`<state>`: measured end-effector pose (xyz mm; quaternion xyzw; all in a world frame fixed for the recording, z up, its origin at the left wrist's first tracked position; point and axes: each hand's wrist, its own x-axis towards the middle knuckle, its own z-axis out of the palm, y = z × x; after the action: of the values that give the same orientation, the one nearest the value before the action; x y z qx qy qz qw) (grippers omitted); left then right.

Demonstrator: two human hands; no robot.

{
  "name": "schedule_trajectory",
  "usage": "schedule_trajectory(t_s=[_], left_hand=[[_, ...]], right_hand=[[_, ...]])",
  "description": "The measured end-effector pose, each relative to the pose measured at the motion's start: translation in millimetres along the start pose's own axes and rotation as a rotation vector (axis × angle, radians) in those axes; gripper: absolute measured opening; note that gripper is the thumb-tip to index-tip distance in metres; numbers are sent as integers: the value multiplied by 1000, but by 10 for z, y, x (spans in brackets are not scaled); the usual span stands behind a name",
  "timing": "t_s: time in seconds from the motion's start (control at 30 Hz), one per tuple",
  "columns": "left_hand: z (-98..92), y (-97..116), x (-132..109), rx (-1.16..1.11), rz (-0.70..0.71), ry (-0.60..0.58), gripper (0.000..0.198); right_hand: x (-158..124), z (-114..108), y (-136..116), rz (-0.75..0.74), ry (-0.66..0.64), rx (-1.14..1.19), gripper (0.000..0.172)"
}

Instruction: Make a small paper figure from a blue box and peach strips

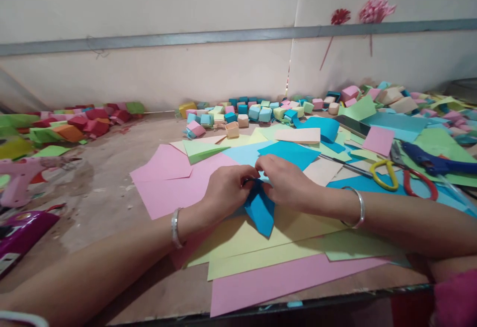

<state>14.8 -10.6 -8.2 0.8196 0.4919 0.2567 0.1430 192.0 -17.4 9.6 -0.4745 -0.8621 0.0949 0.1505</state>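
Two forearms extend, left hand and right hand holding one blue paper.

Your left hand and right hand pinch a folded blue paper, its pointed end toward six o'clock. Yellow sheets lie beneath, and a pink sheet sits nearer you. From the blue piece, a pink glue gun rests at nine o'clock and small paper boxes spread around twelve. Paper flowers stand high at one. Yellow-handled scissors, red-handled scissors and a blue glue gun lie between two and three, near your right forearm.
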Motion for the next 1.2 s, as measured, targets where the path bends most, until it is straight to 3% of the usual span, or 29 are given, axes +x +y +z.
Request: schedule_trajectory(t_s=[0.23,0.4,0.7,1.0,1.13,1.2], left_hand=[[-29,49,-28,300,53,-52,10],[-21,32,-7,242,33,-87,7],[-18,34,10,179,13,-87,10],[-24,63,16,158,1,-99,9],[-31,94,7,86,-27,-68,26],[-32,113,-3,56,-48,-52,34]], right_hand=[[-47,-5,-70,-39,49,-175,23],[-78,-9,-108,-139,-97,-304,21],[-35,-83,-119,-139,-296,-334,22],[-52,-63,-93,-211,-185,-291,16],[-27,3,-67,-147,-18,-195,17],[-18,26,-62,-115,3,-183,16]])
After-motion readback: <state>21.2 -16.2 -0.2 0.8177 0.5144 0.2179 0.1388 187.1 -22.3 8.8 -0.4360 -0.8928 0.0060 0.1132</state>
